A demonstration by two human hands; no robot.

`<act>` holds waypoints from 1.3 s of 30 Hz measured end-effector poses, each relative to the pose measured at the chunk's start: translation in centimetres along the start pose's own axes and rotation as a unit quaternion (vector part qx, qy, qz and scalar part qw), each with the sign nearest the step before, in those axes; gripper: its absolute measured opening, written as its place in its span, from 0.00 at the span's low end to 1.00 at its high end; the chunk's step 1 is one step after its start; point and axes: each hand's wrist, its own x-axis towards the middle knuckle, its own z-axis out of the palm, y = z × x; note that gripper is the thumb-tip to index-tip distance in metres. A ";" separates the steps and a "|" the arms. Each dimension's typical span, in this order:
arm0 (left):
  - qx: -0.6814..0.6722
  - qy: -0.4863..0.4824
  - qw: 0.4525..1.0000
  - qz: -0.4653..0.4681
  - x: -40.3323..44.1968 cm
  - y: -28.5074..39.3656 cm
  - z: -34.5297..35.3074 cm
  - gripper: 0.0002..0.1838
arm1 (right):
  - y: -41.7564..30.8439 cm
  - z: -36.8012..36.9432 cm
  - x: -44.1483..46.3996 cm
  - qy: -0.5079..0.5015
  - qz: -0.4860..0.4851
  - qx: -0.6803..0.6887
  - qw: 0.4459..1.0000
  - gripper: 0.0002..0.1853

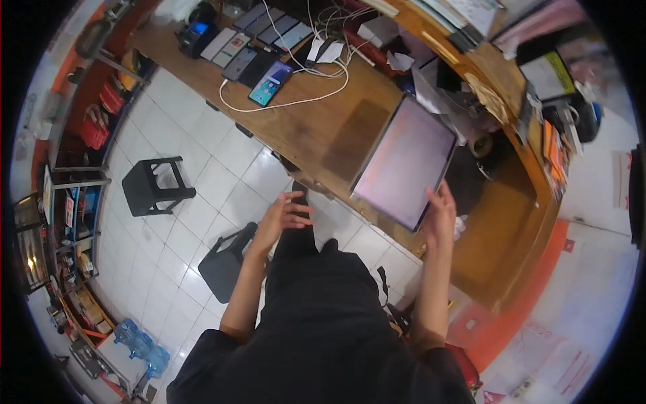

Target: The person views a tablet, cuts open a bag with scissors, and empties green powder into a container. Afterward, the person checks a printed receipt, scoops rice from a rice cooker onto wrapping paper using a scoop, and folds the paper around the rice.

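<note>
A large flat tablet-like panel with a pale, greyish-pink face and dark edges is tilted over the wooden desk. My right hand grips its lower right edge, fingers on the rim and thumb mostly hidden behind. A shadow falls on the wood to the panel's left, so it seems raised from the desk. My left hand hangs in the air left of the desk's front edge, fingers apart, holding nothing. Closest below it is my dark-clothed leg.
Several phones lie at the desk's far end, one with a lit screen beside a white cable. Black stools stand on the tiled floor at left. Blue water bottles are at lower left. Papers crowd the raised counter.
</note>
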 end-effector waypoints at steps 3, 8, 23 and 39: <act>-0.024 0.051 0.998 -0.035 4.6 0.0 -6.7 0.40 | -0.6 -0.4 10.2 0.028 -0.013 -0.044 0.999 0.19; 0.005 0.170 0.982 -0.078 10.3 0.8 -15.4 0.39 | -2.1 0.0 26.6 0.059 -0.005 0.027 0.998 0.19; 0.037 0.213 0.931 -0.293 5.2 -17.5 -26.7 0.38 | 0.2 -2.4 48.9 -0.084 -0.158 -0.131 0.975 0.28; 0.048 0.173 0.956 -0.232 12.8 -16.1 -26.9 0.26 | 8.4 6.0 21.8 0.017 -0.059 -0.264 0.963 0.08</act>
